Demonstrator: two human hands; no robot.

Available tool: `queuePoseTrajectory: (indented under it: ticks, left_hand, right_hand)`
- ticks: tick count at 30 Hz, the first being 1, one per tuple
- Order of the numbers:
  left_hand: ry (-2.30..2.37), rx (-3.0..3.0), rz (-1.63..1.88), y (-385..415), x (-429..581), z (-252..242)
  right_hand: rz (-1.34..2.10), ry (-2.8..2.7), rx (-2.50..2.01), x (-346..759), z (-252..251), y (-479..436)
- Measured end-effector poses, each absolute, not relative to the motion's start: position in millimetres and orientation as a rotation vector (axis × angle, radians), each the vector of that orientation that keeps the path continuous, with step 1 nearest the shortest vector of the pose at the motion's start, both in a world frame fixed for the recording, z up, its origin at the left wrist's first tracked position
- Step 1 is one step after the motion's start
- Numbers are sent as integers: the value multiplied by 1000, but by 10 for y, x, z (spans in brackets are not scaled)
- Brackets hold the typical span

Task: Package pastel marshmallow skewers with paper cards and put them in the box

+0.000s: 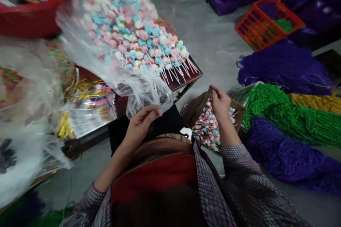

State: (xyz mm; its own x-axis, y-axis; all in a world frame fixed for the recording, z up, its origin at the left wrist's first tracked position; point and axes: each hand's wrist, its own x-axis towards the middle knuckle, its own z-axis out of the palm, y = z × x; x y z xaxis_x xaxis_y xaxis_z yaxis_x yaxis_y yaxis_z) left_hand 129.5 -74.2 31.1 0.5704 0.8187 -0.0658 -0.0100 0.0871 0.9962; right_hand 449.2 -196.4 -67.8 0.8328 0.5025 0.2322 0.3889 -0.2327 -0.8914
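My left hand [144,122] is closed, thumb against fingers, with its fingertips at the loose lower edge of a clear plastic bag [149,92]. Whether it pinches the film or something small I cannot make out. The bag lies on a dark red table, and many marshmallow lollipops [144,42] in pink, blue and white spill out of it, white sticks toward the table's corner. My right hand [220,104] is closed in a pinch above an open cardboard box [239,115] filled with small wrapped candies [206,126]. Anything between its fingers is too small to tell.
Packaging bags [92,111] with gold twist ties [85,90] lie left of the lollipops. A red tub [32,23] stands at the upper left. To the right are an orange basket [262,32], green bead strings [293,117] and purple bead strings [290,156].
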Motion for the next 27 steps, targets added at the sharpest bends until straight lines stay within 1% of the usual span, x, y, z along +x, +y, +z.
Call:
queuePoseTrajectory:
  ticks: [4,8,11,13,16,19,22,27]
  left_hand:
    - [756,1333,695,-791,1235,305]
    - [760,1484,661,-726,1092,344]
    - [888,1744,796,-446,823,383]
    - [1105,1961,852,-176,577,377]
    - [1526,2209,743,227,238,282]
    - [1769,2289,565,490,62,124]
    - [1856,2324,501,581,42,3]
    - [1778,2328,498,619,97,-47]
  right_hand:
    - [185,-784,-1577,4036,-41,-1501]
    - [289,-937,-1432,3486,306,-1267]
    - [426,-1079,-1382,3157,356,-1183]
    - [489,-1159,-1353,3003,337,-1145]
    - [540,-1233,-1329,2858,301,-1110]
    - [565,-1260,-1326,2775,291,-1107]
    - [587,-1253,-1334,2718,293,-1126]
    - [622,-1244,-1323,2635,272,-1153]
